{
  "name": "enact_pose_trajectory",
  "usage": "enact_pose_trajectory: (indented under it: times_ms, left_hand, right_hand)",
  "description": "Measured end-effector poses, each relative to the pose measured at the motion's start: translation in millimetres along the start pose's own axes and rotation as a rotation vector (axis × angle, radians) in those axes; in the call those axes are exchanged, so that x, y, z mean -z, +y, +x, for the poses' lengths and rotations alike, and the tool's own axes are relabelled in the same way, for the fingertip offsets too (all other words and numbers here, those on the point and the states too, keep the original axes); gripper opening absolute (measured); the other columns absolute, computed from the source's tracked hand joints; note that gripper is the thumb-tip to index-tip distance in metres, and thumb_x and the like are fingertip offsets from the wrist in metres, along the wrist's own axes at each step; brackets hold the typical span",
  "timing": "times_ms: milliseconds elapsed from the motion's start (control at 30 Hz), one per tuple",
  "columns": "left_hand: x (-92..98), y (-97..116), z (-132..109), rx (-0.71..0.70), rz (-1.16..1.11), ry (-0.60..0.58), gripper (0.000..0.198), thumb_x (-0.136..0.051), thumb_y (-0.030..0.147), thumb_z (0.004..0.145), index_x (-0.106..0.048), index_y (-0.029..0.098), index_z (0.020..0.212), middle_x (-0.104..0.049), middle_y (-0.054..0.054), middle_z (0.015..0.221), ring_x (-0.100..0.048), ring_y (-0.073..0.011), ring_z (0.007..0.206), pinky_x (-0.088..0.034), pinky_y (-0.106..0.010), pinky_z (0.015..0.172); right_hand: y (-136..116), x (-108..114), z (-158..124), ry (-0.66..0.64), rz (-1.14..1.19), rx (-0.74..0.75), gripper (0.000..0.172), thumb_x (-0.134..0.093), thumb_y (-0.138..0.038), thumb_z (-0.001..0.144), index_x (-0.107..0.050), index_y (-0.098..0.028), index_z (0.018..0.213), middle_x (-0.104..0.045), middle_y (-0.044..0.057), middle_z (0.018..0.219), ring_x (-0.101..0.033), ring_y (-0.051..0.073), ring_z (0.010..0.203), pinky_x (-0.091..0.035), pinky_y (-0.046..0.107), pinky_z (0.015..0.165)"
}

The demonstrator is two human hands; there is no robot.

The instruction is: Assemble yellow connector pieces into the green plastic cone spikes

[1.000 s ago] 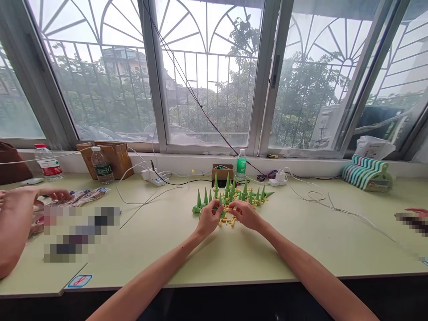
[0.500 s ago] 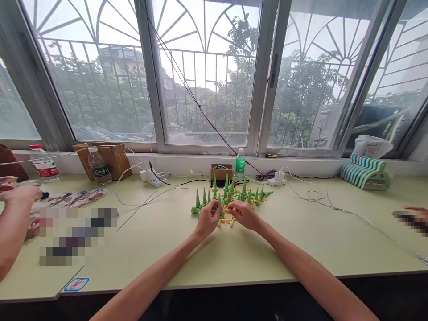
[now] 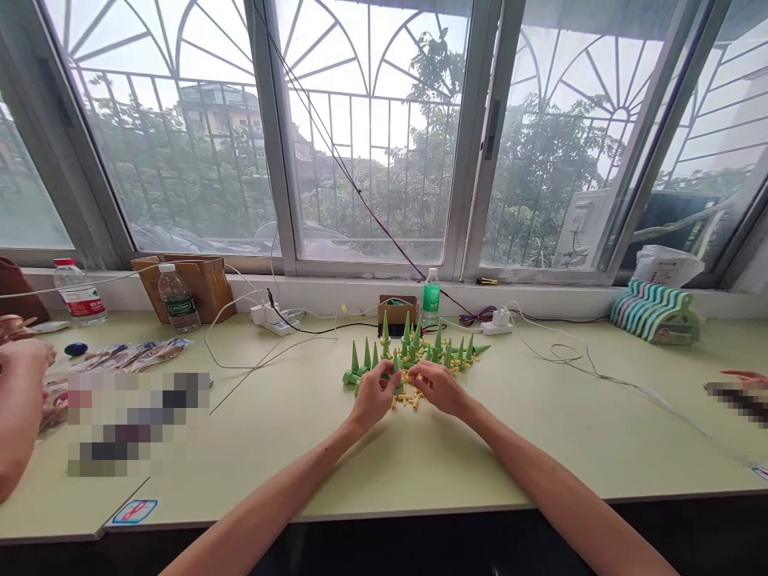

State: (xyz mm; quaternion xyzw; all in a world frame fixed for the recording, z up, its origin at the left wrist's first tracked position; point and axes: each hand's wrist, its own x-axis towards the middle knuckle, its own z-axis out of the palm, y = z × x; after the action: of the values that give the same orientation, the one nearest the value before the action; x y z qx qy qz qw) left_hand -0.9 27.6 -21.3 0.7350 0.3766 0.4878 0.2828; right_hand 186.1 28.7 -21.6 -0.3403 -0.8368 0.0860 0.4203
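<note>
Co-worker's hand (image 3: 27, 354) shifts leftward, uncovering a blue ball (image 3: 76, 350); the work stays put, left hand (image 3: 377, 390) gripping a green cone (image 3: 396, 363), right hand (image 3: 441, 386) close beside, its hold unclear

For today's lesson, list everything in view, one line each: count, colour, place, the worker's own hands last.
Cones: ten or more, green, centre
Small pieces: many, yellow, among cones
Table: one run, pale green, foreground
Bottles: three, clear or green, back left and centre
Boxes: two, brown, back
Power strips: two, white, back
Cables: several, white and dark, back
Hanger-like stack: one, mostly green-blue, back right
Round object: one, dark blue, left
Packets: several, brownish, left
Pixelated patches: several, unclear, left and right
Labels: two, blue-edged, front edge
Window frames: several, grey, behind
Co-worker's arm: one, left edge
Another person's hand: one, right edge
Left hand: one, around a green cone
Right hand: one, beside it
</note>
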Motion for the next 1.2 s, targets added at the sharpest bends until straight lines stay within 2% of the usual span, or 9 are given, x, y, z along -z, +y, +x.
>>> enact_pose_trajectory:
  times_ms: [233,933,1200]
  left_hand:
    - [-0.1,2.1,-0.3,-0.003,0.000,0.008,0.028,-0.050,0.045,0.087,-0.051,0.017,0.083,-0.057,0.000,0.079,-0.042,-0.0043,0.042,-0.030,-0.019,0.039]
    - [0.5,4.7,-0.2,-0.012,0.011,0.015,0.025,-0.051,0.042,0.087,-0.051,0.017,0.082,-0.057,-0.001,0.079,-0.043,-0.0044,0.042,-0.030,-0.018,0.038]
    - [0.1,3.0,-0.5,-0.001,0.002,0.003,0.025,-0.050,0.042,0.088,-0.051,0.017,0.084,-0.057,0.000,0.080,-0.043,-0.0042,0.041,-0.029,-0.019,0.038]
  right_hand:
    - [3.0,-0.8,-0.6,-0.010,0.015,-0.010,0.019,-0.051,-0.032,0.094,-0.064,-0.018,0.094,-0.063,0.006,0.087,-0.053,0.012,0.062,-0.044,0.024,0.059]
    - [-2.3,2.1,1.2,-0.010,0.014,-0.009,0.015,-0.054,-0.029,0.092,-0.064,-0.018,0.092,-0.062,0.005,0.085,-0.053,0.012,0.061,-0.045,0.025,0.059]
    - [-3.4,2.5,1.2,-0.011,0.010,-0.032,0.020,-0.052,-0.034,0.094,-0.065,-0.018,0.092,-0.062,0.004,0.082,-0.051,0.011,0.060,-0.043,0.024,0.060]
